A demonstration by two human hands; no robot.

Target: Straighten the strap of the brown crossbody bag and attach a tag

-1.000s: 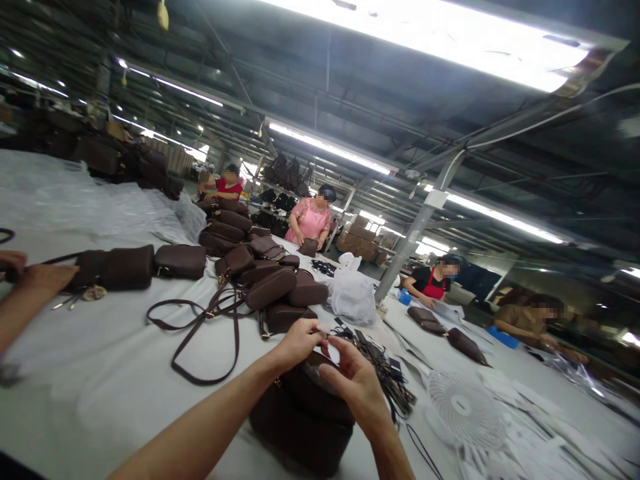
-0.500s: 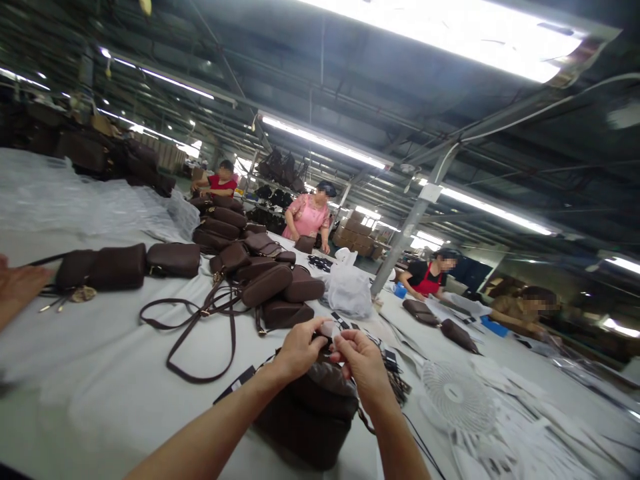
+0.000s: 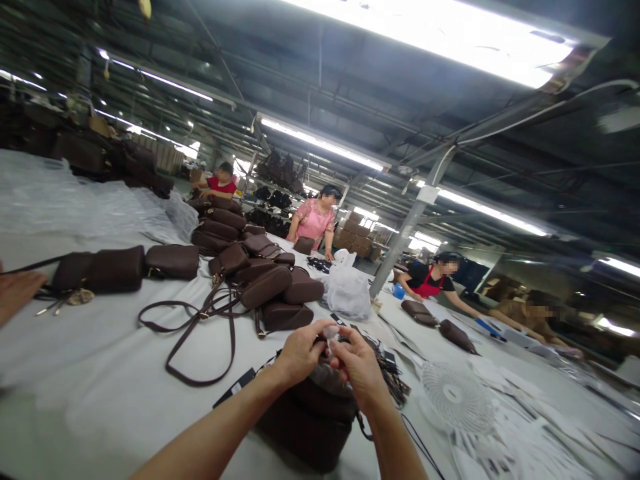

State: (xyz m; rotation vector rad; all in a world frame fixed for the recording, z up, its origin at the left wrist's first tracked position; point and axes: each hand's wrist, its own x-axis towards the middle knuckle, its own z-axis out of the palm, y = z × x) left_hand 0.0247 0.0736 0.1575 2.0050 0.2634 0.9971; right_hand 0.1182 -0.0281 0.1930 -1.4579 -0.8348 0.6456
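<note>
Both my hands meet above a dark brown bag [image 3: 310,427] that stands on the white table in front of me. My left hand [image 3: 301,352] pinches a small piece of whitish wrapping [image 3: 331,332] from the left. From the right, the fingers of my right hand [image 3: 357,360] close on the same piece. What lies inside the wrapping is too small to make out. Below my fingers the bag's top shows some pale lining or wrap, partly hidden by my hands. A black tag [image 3: 235,387] lies left of the bag.
Brown bags [image 3: 267,287] with straps are piled ahead, beside a clear plastic bag [image 3: 349,290]. A white fan [image 3: 453,393] and paper strips lie right. Plastic sheeting [image 3: 85,200] covers the left back. Another person's hand [image 3: 20,287] is at the left edge; several people work beyond.
My right hand's fingers have shifted slightly around the wrapping. The person in pink has moved a little right, and the one in the red apron has stretched an arm out to the right.
</note>
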